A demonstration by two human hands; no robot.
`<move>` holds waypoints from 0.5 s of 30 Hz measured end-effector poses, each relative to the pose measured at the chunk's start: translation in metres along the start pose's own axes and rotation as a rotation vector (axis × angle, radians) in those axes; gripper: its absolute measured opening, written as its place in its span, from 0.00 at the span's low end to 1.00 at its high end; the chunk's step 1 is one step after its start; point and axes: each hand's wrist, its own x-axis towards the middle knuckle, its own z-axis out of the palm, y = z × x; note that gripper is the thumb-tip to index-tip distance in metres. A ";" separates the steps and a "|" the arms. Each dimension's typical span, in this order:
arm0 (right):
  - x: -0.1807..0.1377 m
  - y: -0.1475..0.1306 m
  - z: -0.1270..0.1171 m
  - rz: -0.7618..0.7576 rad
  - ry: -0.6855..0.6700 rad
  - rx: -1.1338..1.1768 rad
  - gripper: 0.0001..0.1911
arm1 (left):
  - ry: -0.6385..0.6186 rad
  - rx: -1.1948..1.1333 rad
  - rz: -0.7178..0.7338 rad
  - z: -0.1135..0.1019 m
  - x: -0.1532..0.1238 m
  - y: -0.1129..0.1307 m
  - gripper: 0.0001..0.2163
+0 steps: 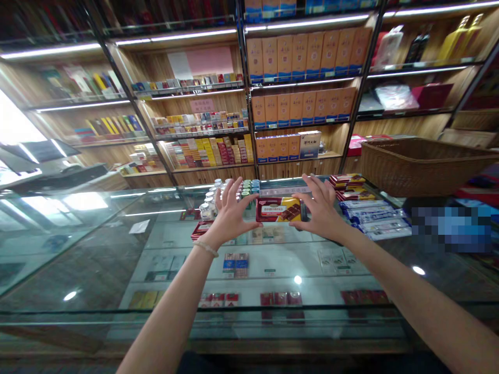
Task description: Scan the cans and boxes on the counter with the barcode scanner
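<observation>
A red and yellow chocolate pack, with chocolate squares printed on its front, is upright and facing me above the glass counter. My left hand grips its left end between thumb and index finger, the other fingers raised and spread. At the opposite end, my right hand pinches the pack in the same way. Behind and beside my left hand stand several small white-capped jars. Below that hand, similar red packs lie on the counter, partly hidden by my wrist.
Stacked red and yellow packs and blue-white packets lie to the right, near a wicker basket. Cigarette packs show inside the glass counter. Shelves with orange boxes stand behind. A paper slip lies left.
</observation>
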 end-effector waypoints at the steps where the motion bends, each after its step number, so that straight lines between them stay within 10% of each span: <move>1: 0.002 -0.004 0.002 -0.014 0.022 0.011 0.33 | -0.004 0.012 -0.002 -0.005 -0.003 -0.004 0.37; 15: 0.044 -0.081 0.040 -0.054 0.037 0.118 0.36 | -0.086 0.068 -0.126 -0.069 -0.048 -0.064 0.35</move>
